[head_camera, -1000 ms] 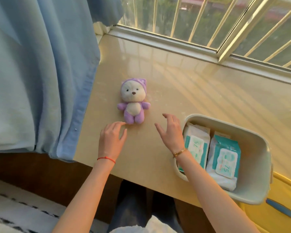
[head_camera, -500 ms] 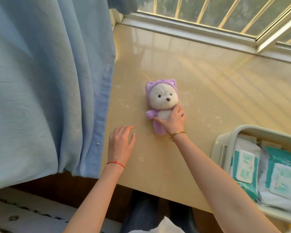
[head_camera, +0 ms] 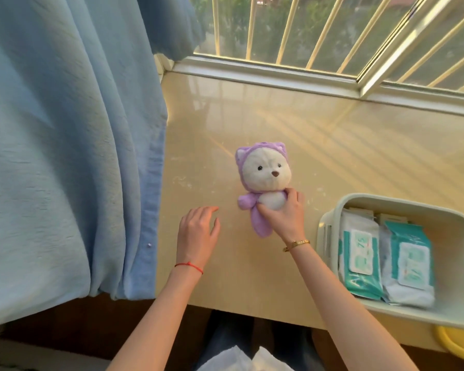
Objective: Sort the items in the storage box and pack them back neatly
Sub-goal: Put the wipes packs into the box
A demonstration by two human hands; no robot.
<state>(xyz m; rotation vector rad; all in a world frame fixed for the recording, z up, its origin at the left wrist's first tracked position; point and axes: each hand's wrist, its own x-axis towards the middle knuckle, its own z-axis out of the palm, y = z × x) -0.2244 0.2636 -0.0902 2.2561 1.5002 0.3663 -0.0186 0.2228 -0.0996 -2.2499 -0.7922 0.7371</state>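
Note:
A small plush bear [head_camera: 263, 172] in a purple hooded suit lies on the beige windowsill counter [head_camera: 319, 156]. My right hand [head_camera: 284, 214] is closed around its white belly and right side, thumb under the body. My left hand [head_camera: 197, 234] rests flat on the counter to the left of the bear, fingers spread, holding nothing. At the right stands the pale green storage box [head_camera: 330, 223], holding two teal and white wet wipe packs [head_camera: 359, 253] [head_camera: 410, 261] lying side by side.
A blue curtain [head_camera: 65, 145] hangs along the left and drapes over the counter's left edge. The window frame and bars [head_camera: 279, 30] run along the back. A yellow object [head_camera: 458, 344] shows at the bottom right, under the box.
My right hand went from hovering near the box to the bear and closed on its body. The bear has tilted slightly. The left hand has stayed flat on the counter.

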